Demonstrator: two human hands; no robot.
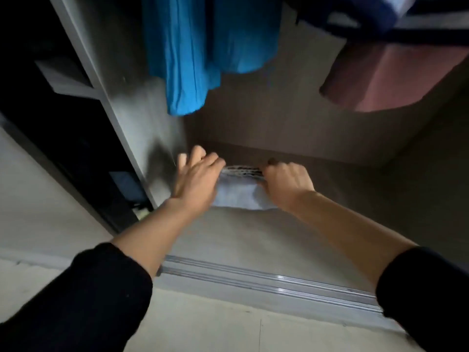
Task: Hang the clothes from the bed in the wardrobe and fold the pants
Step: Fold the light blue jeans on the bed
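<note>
**Folded pants at the back of the wardrobe floor**

Dim wardrobe (291, 118) interior fills the view, its pale floor panel running from the metal sliding-door track (266, 280) at the front edge to the brown back wall. A light-coloured folded garment, apparently the pants (241, 194), lies on that floor near the back edge, toward the left side wall. A strip with a dark-and-white pattern shows along its far edge; whether it belongs to the same garment cannot be told.

Both arms reach in over the track, black sleeves pushed up the forearms. The left hand (196, 179) lies flat on the left end of the pants, fingers spread and extended toward the back corner, not closed around anything. The right hand (288, 180) is curled at the right end of the pants, knuckles up, fingers tucked against the fabric; whether they actually pinch the cloth cannot be seen.

Above the hands hang other clothes: a bright blue garment (203, 52) nearest the left wall, a dark navy piece with pale stripes (380, 19) at the upper right, and a pink garment (393, 80) below it. None touches the hands or the pants. Left of the side wall is a darker compartment with a grey shelf (66, 74). No writing or labels can be read.
</note>
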